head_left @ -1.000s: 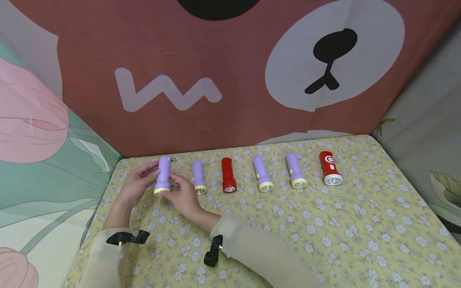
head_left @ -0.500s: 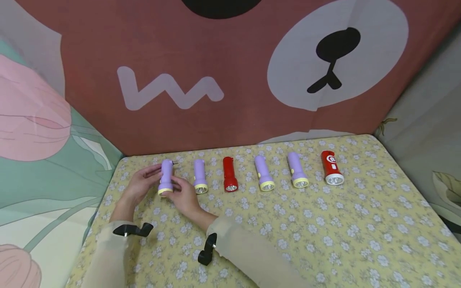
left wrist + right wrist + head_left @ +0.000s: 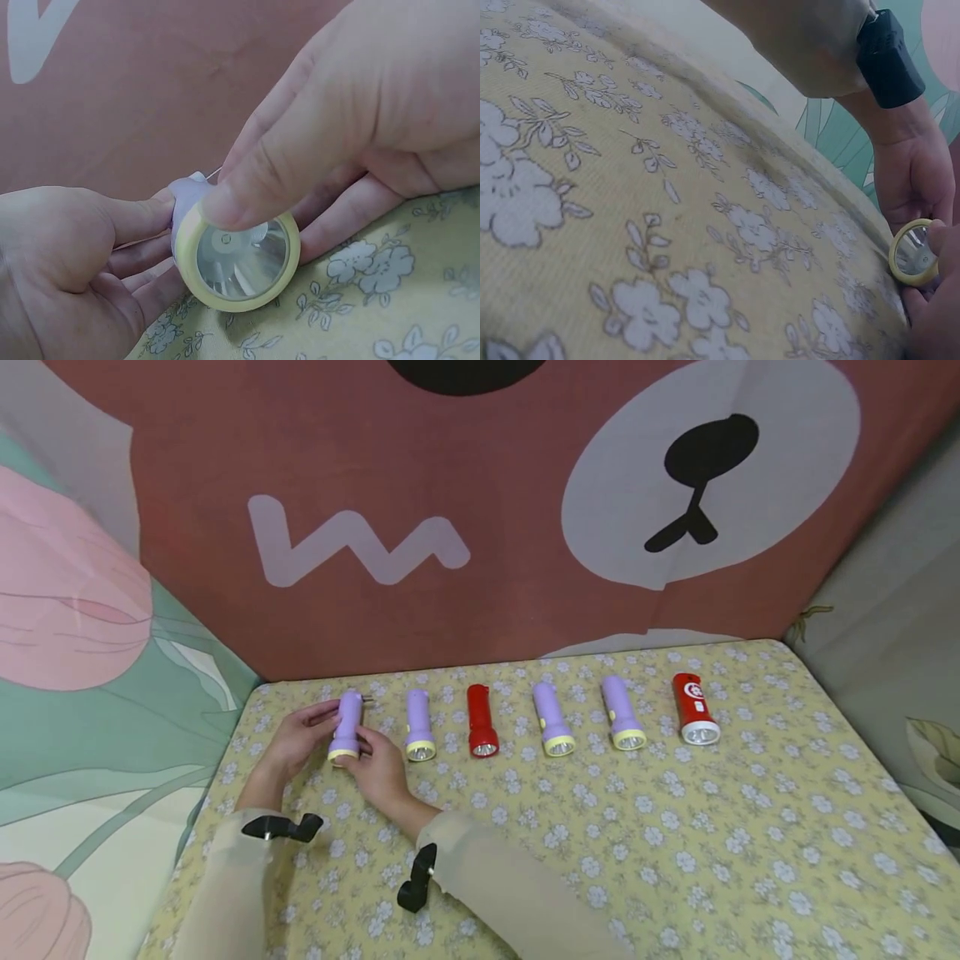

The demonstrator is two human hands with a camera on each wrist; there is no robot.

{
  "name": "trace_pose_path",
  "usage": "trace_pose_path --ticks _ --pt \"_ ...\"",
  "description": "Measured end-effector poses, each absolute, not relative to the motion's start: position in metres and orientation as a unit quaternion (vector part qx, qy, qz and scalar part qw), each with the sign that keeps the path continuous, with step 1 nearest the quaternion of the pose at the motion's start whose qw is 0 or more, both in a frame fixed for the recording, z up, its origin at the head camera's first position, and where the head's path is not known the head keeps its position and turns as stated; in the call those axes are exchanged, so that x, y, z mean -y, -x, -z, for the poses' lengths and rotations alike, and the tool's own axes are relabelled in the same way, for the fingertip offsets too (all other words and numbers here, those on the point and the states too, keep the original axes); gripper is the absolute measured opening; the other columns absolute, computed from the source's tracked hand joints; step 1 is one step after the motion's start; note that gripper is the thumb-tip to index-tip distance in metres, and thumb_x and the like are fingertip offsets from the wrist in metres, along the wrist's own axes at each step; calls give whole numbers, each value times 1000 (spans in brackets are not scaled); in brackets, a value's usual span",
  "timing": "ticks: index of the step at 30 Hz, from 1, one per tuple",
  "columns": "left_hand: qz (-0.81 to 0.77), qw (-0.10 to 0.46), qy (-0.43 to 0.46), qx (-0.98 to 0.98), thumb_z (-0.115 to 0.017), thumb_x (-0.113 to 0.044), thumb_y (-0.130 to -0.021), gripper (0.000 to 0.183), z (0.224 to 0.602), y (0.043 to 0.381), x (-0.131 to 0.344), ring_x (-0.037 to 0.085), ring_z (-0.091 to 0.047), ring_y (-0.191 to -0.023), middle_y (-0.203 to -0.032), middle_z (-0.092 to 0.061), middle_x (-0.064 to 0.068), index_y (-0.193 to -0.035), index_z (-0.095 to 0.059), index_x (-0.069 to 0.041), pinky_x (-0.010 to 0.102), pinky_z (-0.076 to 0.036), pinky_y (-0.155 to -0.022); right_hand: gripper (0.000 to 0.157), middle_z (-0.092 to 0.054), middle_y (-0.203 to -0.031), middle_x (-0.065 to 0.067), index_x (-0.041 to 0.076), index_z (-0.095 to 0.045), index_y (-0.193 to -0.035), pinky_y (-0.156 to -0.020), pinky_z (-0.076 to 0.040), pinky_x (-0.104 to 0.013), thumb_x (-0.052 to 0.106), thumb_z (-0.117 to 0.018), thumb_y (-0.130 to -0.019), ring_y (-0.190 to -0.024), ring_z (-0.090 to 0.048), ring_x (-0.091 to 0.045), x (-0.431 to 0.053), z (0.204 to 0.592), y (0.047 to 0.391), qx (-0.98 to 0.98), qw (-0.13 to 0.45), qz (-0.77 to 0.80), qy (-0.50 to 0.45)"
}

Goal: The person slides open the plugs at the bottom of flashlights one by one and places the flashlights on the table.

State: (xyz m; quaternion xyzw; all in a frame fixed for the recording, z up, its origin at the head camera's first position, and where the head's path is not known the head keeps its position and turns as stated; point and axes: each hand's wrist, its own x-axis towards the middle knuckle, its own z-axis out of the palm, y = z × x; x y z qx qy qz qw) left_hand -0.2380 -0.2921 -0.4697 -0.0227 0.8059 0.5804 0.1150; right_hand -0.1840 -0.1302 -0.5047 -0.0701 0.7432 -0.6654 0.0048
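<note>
At the left end of a row, both hands hold a purple flashlight (image 3: 348, 720) with a yellow rim, its lens end toward the person. The left hand (image 3: 292, 742) grips its left side with thumb and fingers. From the right, the right hand (image 3: 384, 774) pinches the lens end; in the left wrist view its thumb lies over the top of the yellow rim (image 3: 247, 306). Small metal prongs (image 3: 367, 699) stick out to the right near the flashlight's far end. In the right wrist view the lens (image 3: 913, 251) shows at the right edge, partly covered by fingers.
To the right, a purple flashlight (image 3: 418, 722), a red flashlight (image 3: 480, 718), two more purple ones and a red-and-white flashlight (image 3: 692, 706) lie lens-forward on the flowered tablecloth (image 3: 675, 860). A printed bear backdrop (image 3: 510, 602) hangs behind the table.
The held flashlight has come down closer to the cloth, and its metal prongs now show more on the right side. Both hands keep their hold; the head view has shifted slightly.
</note>
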Motion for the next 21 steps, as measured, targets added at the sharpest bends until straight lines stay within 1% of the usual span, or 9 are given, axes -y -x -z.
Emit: trace_pose_path --ticks 6,8,10,11,16,21 --pt "-577 125 25 -807 -54 -22 -107 55 474 235 296 4 -54 -117 -153 -42 29 -154 -39 3 14 -49 -91 54 -66 -130 -17 -2 -60 -138 -86 -54 -16 10 -80 -88 -113 -68 -21 133 508 181 -760 -6 646 79" --pt "-575 124 23 -808 -54 -22 -107 55 475 234 298 4 -53 -117 -152 -42 29 -154 -39 3 14 -49 -91 54 -66 -129 -19 -4 -60 -137 -85 -54 -15 9 -80 -88 -111 -69 -22 134 509 180 -762 -19 641 90" --pt "-574 122 19 -810 -54 -23 -107 55 475 234 298 3 -53 -115 -152 -42 29 -153 -39 3 14 -49 -92 54 -66 -128 -19 -4 -60 -137 -84 -54 -15 9 -79 -89 -111 -69 -22 133 509 180 -764 -20 638 91" --pt "-572 121 18 -811 -54 -23 -107 55 476 235 298 3 -54 -115 -152 -42 28 -153 -40 3 14 -49 -92 53 -66 -129 -19 -4 -60 -137 -85 -54 -15 9 -79 -89 -111 -69 -22 133 509 180 -766 -21 636 92" --pt "-565 120 22 -816 -54 -22 -107 54 475 239 296 12 -52 -123 -153 -42 28 -153 -40 4 16 -48 -94 53 -65 -131 -19 -3 -60 -138 -87 -53 -15 8 -78 -90 -114 -67 -23 132 509 182 -762 -11 642 88" --pt "-564 120 24 -817 -53 -22 -108 55 475 241 297 14 -51 -125 -153 -41 28 -154 -39 4 14 -48 -91 49 -64 -132 -17 -2 -60 -137 -89 -52 -14 8 -76 -92 -116 -66 -23 132 510 183 -774 -18 625 102"
